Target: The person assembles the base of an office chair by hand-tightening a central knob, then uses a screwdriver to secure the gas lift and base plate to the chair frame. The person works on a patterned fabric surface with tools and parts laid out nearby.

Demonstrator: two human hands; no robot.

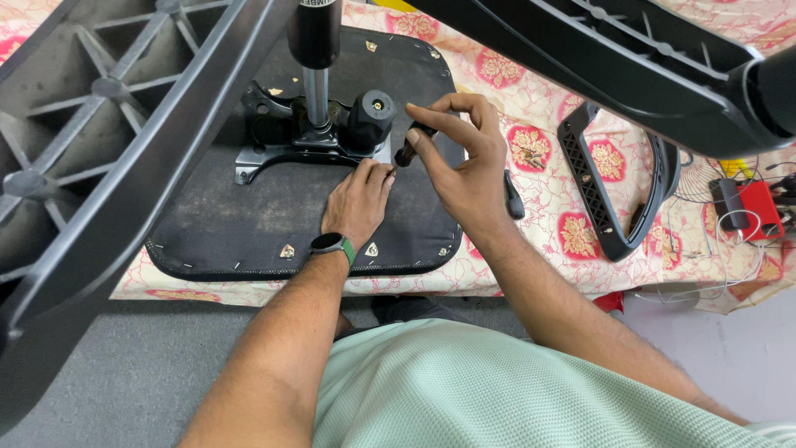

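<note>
While the seat lies upside down, these points stand out:

Seat: the black seat pad [249, 224] rests underside up on a flowered cloth [531, 199], with the metal plate [282, 145] and gas post [315, 91] fixed near its far edge.

Left hand: the left hand [358, 203] lies flat on the pad, fingertips pinched at something small beside the plate; I cannot tell what.

Right hand: the right hand [464, 162] is closed round a dark-handled tool [408, 152], tip down by the left fingers.

Risk: the tip may slip and jab the left fingers, as they sit touching it.

Risk: loose screws [528, 154] on the cloth could roll off.

Labels: a white label band rings the post top at the frame's upper edge.

Packages: a red box [761, 207] with cables lies far right.
</note>
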